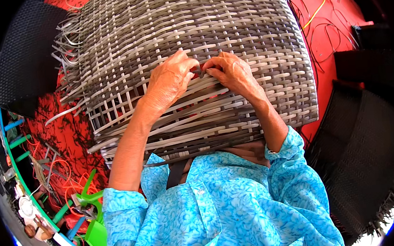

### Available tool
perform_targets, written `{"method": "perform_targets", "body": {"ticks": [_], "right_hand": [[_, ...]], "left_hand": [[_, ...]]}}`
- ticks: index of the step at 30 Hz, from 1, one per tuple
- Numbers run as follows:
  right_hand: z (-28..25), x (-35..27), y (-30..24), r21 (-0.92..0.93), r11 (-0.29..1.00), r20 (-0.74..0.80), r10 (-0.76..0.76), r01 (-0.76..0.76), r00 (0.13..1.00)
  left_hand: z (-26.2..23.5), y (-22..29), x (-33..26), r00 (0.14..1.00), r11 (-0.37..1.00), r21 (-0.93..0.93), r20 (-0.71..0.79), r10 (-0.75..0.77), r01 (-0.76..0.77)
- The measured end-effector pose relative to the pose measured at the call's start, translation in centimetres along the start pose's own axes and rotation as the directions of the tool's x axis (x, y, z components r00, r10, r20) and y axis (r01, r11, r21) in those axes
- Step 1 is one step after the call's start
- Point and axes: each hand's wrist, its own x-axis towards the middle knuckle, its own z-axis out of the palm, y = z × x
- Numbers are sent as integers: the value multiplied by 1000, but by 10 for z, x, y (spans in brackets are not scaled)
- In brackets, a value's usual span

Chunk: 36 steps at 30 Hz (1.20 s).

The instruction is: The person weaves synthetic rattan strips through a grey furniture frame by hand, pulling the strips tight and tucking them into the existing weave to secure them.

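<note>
In front of me lies a large woven panel (246, 40) of flat grey and brown plastic strips. Its right part is tightly woven, while loose strips (183, 124) spread across the near left part and red floor shows through gaps. Both hands meet near the middle of the panel. My left hand (170, 76) has its fingers pinched at a dark grey strip (201, 72). Facing it, my right hand (230, 72) closes thumb and forefinger on the same strip. The fingertips nearly touch, and the strip's ends are partly hidden.
Loose strip ends (66, 54) fringe the panel's left edge. Dark woven panels (361, 151) stand at the right, another (29, 53) at the upper left. Cables (333, 33) run over the red floor. A green dustpan (96, 237) and a green-rimmed table (18, 178) are at the lower left.
</note>
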Motion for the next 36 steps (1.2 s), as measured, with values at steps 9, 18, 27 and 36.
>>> {"method": "perform_targets", "body": {"ticks": [9, 18, 27, 36], "right_hand": [[-5, -2, 9, 10, 999, -8, -31, 31, 999], [3, -9, 13, 102, 987, -152, -111, 128, 982], [2, -7, 9, 188, 981, -156, -21, 51, 987], [1, -8, 10, 226, 974, -137, 16, 16, 990]], "left_hand": [[40, -7, 12, 904, 1000, 11, -428, -6, 12], [14, -6, 14, 986, 978, -198, -144, -89, 59], [-20, -13, 15, 968, 950, -291, 247, -38, 112], [20, -6, 23, 912, 931, 317, -301, 278, -179]]}}
